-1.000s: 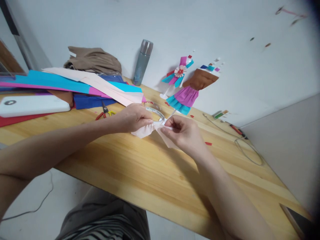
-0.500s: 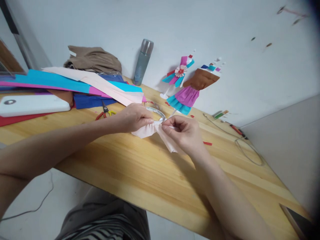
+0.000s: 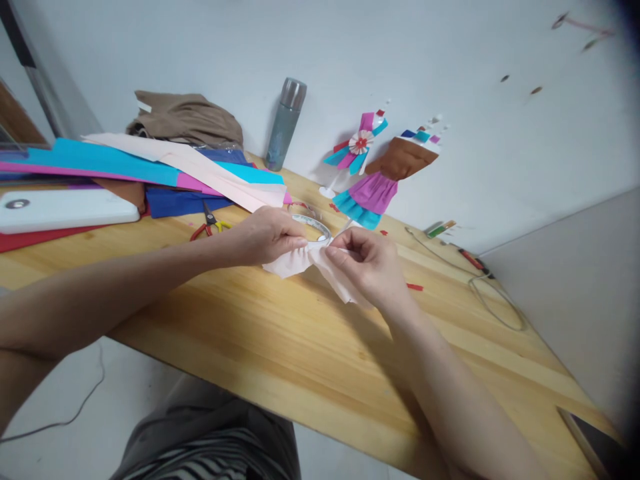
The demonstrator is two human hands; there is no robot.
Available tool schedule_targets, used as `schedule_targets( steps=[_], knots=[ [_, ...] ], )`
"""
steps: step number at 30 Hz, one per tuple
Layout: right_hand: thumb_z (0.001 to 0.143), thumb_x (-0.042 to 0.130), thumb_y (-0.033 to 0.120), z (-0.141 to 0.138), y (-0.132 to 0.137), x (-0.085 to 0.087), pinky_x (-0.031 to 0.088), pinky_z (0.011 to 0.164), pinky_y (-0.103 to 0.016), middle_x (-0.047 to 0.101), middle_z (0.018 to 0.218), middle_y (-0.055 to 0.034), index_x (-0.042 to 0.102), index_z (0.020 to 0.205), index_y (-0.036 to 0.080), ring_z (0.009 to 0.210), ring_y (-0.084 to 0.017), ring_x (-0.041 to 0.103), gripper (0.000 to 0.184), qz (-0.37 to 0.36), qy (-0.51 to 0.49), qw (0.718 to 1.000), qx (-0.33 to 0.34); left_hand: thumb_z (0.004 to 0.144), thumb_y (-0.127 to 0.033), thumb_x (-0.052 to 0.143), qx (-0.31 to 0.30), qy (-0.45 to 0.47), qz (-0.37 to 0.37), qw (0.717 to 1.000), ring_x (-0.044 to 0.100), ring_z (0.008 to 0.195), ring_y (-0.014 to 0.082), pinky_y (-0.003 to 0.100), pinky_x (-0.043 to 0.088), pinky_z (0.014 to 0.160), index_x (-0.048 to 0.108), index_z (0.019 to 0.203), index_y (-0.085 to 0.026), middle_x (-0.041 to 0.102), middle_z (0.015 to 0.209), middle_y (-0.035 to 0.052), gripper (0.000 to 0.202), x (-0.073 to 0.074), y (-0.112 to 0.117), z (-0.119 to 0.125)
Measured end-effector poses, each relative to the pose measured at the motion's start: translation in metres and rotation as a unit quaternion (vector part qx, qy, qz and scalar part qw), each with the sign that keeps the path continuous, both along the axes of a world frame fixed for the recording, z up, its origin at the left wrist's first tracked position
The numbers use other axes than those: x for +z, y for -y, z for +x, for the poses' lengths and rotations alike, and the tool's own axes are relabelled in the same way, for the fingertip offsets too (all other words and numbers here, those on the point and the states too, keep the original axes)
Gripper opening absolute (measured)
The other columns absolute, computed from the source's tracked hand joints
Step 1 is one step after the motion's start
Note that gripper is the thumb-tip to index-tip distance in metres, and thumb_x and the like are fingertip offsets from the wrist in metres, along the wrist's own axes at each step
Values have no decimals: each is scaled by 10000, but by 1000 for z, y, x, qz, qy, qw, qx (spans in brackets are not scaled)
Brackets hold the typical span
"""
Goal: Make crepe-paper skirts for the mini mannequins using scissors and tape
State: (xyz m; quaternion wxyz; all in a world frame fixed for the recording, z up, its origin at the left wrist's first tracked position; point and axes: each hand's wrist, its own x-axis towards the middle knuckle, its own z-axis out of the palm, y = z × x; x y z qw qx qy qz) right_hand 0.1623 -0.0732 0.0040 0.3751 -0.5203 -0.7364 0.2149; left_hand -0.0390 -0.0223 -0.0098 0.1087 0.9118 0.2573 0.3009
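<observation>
A strip of pale pink crepe paper (image 3: 333,273) hangs between my two hands above the wooden table, its upper edge bunched into small folds. My left hand (image 3: 277,237) pinches the gathered edge on the left, fingers closed. On the other side my right hand (image 3: 367,263) grips the same edge between thumb and fingertips. A roll of tape (image 3: 325,230) lies just behind the paper, partly covered by the left hand. Beyond it, a small doll-size stand wears a brown top and a pink and blue paper skirt (image 3: 375,197).
Scissors (image 3: 210,220) lie left of my left hand. Coloured paper sheets (image 3: 120,160), a white power bank (image 3: 70,210) and brown cloth (image 3: 190,119) fill the left. A flask (image 3: 286,127) stands at the wall. A cable (image 3: 480,280) and red cutter (image 3: 473,260) lie right.
My right hand has shifted very slightly up, and the paper's edge beside it looks a little more bunched. My left hand keeps its place.
</observation>
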Motion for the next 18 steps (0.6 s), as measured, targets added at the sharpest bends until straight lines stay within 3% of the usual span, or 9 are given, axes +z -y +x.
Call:
schedule_targets(
  steps=[6, 18],
  knots=[
    [715, 612, 275, -4, 4, -1, 305, 444, -232, 501, 548, 14, 536, 609, 183, 479, -102, 414, 160, -33, 11, 999, 1, 867, -268, 430, 19, -9, 6, 1000, 553, 661, 122, 242, 403, 724, 604, 637, -147, 609, 623, 8, 313, 0, 1, 0],
    [723, 626, 274, 0, 0, -4, 331, 476, -248, 531, 565, 8, 566, 615, 184, 503, -112, 444, 153, -29, -13, 999, 9, 867, -258, 423, -2, 14, 15, 1000, 523, 635, 117, 242, 411, 710, 570, 604, -149, 574, 592, 1, 320, 1, 2, 1]
  ],
)
